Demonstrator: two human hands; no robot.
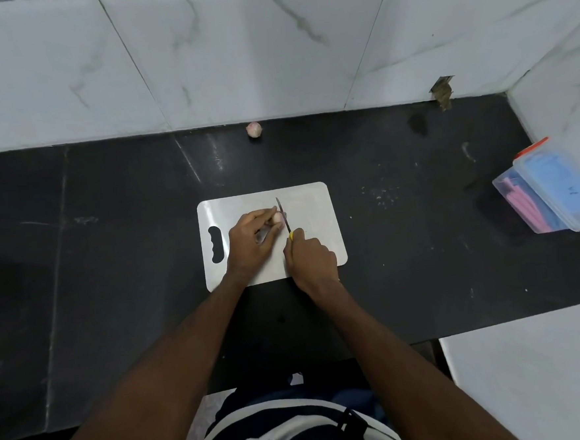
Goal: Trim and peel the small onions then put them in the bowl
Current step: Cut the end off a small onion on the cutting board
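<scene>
Counter (pixel 113 266): dark stone, running left to right below a white marble-look tiled wall (pixel 235 51); pale specks scattered right of centre.
Cutting board (pixel 311 204): white, rectangular, flat on the counter near its middle, handle slot on the left side.
Left hand (pixel 254 237): on the board, fingers curled down and pinching a small onion against the surface.
Onion on board (pixel 279 217): pale pink, mostly hidden under the left fingertips, only its right end showing, touching the knife blade.
Right hand (pixel 310 258): closed in a fist around the knife handle, resting low on the board's near right part.
Knife (pixel 283 217): thin dark blade, yellow handle just visible at the top of the fist; blade pointing away from the body, edge set against the exposed end of the onion.
Second onion (pixel 254 130): small, pinkish, skin on, lying alone on the counter at the foot of the wall, well apart from the board.
Box (pixel 551 191): clear plastic with orange clips, far right on the counter against a white side ledge (pixel 549 115), tilted; blue and pink items inside, kind not clear.
Wall gap (pixel 441 92): small broken brown patch at the base of the tiles, right of centre.
Bowl: none in view.
Shirt (pixel 279 426): striped dark and white, at the bottom edge.
</scene>
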